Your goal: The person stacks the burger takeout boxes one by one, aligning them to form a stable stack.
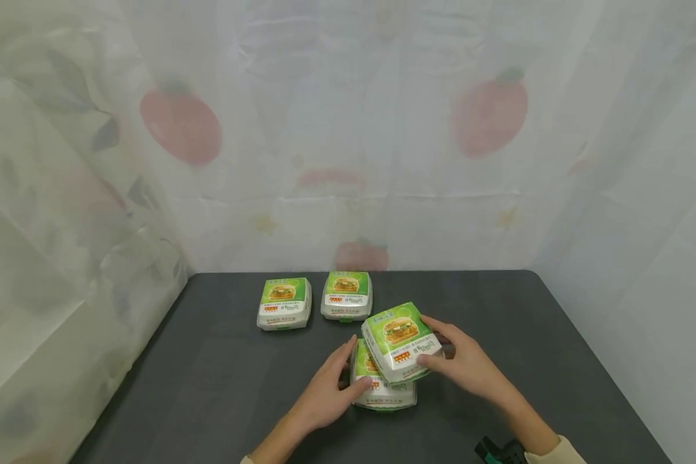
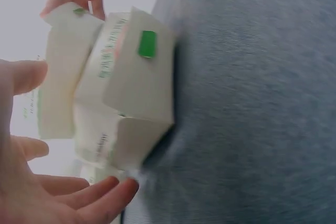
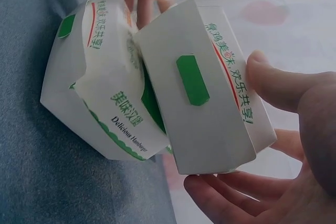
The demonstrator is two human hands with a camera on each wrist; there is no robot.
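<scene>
My right hand (image 1: 468, 362) grips a green and white hamburger box (image 1: 399, 345) at its right side, thumb near the front of the lid and fingers around the far side. That box is tilted and overlaps the top of a second hamburger box (image 1: 385, 401), which stands on the table. In the right wrist view, the gripped box (image 3: 197, 124) leans against the lower box (image 3: 118, 103). Beside the lower box's left side is my left hand (image 1: 327, 394), its fingers spread. The left wrist view shows those fingers (image 2: 105, 200) extended around the lower box (image 2: 142, 87), not curled on it.
Two more hamburger boxes, one on the left (image 1: 284, 305) and one near the middle (image 1: 347, 296), stand toward the back of the dark table (image 1: 220, 386). Printed curtains (image 1: 348, 148) enclose the back and sides. A black and green object (image 1: 499, 451) is by the right wrist.
</scene>
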